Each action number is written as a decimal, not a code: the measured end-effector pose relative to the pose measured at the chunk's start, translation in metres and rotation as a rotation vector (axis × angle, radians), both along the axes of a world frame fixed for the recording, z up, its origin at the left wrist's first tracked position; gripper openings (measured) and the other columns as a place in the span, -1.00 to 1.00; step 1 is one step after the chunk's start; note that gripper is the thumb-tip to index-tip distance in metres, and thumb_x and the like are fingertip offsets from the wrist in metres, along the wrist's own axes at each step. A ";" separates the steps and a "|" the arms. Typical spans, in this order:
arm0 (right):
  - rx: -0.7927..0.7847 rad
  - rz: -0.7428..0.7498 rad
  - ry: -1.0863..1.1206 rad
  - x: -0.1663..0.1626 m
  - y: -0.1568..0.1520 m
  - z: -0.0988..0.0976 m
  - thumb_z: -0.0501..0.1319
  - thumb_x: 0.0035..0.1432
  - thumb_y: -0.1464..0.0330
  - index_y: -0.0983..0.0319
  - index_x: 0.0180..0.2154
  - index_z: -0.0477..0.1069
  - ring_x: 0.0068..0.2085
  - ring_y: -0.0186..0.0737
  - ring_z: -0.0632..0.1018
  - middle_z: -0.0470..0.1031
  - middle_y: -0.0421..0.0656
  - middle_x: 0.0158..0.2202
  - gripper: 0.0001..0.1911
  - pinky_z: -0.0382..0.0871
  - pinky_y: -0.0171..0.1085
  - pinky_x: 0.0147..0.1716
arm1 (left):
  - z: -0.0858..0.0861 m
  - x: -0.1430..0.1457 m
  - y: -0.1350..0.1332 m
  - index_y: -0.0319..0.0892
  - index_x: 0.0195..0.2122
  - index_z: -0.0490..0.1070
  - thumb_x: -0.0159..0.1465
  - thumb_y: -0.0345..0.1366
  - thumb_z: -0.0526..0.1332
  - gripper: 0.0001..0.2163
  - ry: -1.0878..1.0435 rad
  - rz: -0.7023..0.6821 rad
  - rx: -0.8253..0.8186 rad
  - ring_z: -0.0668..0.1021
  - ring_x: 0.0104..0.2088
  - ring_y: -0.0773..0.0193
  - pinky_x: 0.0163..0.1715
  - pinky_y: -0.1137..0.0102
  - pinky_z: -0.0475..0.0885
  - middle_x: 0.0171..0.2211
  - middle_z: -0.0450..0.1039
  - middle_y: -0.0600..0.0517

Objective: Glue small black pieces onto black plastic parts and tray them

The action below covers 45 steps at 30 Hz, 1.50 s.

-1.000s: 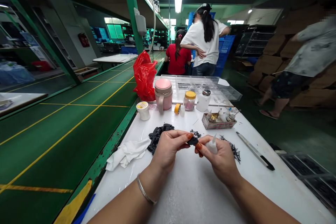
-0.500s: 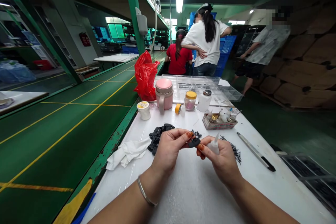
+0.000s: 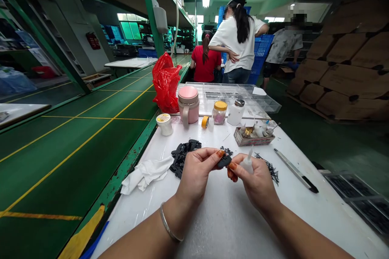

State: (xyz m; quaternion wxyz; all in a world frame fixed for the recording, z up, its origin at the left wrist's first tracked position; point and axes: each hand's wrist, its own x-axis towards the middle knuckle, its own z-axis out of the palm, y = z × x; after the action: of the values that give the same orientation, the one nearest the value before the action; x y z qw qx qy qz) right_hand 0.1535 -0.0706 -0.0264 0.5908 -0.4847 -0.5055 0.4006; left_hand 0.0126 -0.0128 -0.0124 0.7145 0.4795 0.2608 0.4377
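Note:
Between finger and thumb, my left hand (image 3: 197,170) pinches a small black plastic part (image 3: 224,161) above the white table. My right hand (image 3: 255,180) has its thumb and forefinger close against the part's right edge; whether they grip anything tiny there is hidden. Tucked in that same hand is a small white glue bottle (image 3: 247,162), its pointed nozzle up. Behind my left hand lies a heap of similar black parts (image 3: 182,151). Tiny dark pieces (image 3: 227,151) are scattered just beyond the fingers, and thin black pins (image 3: 270,166) lie to the right.
A white cloth (image 3: 147,173) lies left, tweezers (image 3: 296,172) right. Farther back stand a pink mug (image 3: 188,107), jars (image 3: 219,112), yellow tape (image 3: 205,122), a small box of bottles (image 3: 253,135) and a red bag (image 3: 166,85). A green conveyor (image 3: 100,137) runs alongside. Several people are beyond.
The black part has tilted slightly between my fingers; both hands stay nearly in place. The view has shifted a little. In the background, a person at the right has moved left and farther away.

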 end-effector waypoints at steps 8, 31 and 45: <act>0.009 -0.008 -0.031 -0.002 -0.001 0.002 0.26 0.18 0.27 0.23 -0.50 0.42 -0.52 -0.32 0.39 0.44 -0.21 -0.57 -0.75 0.27 -0.33 -0.51 | 0.002 0.002 0.000 -0.32 -0.42 0.54 0.17 -0.28 0.33 -0.84 -0.097 0.015 -0.137 0.50 -0.43 0.34 -0.35 0.44 0.45 -0.46 0.51 -0.03; -0.009 0.060 0.095 0.001 0.002 -0.007 0.30 0.17 0.27 0.24 -0.48 0.45 -0.51 -0.34 0.37 0.43 -0.23 -0.56 -0.77 0.23 -0.34 -0.50 | 0.001 0.003 0.000 -0.34 -0.42 0.54 0.11 -0.33 0.37 -0.86 -0.161 0.005 -0.315 0.51 -0.46 0.39 -0.40 0.50 0.46 -0.45 0.52 -0.02; -0.066 0.096 0.259 -0.001 0.003 -0.002 0.33 0.12 0.26 0.26 -0.51 0.44 -0.53 -0.36 0.35 0.43 -0.22 -0.59 -0.75 0.22 -0.36 -0.50 | 0.000 0.004 -0.002 -0.32 -0.33 0.57 0.08 -0.40 0.39 -0.86 -0.190 0.051 -0.345 0.57 -0.41 0.34 -0.38 0.51 0.49 -0.40 0.59 -0.08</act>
State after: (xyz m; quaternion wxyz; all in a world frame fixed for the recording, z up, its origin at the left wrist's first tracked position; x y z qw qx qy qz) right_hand 0.1521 -0.0675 -0.0289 0.6150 -0.4231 -0.4343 0.5042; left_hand 0.0167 -0.0147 -0.0121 0.7961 0.2996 0.2757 0.4477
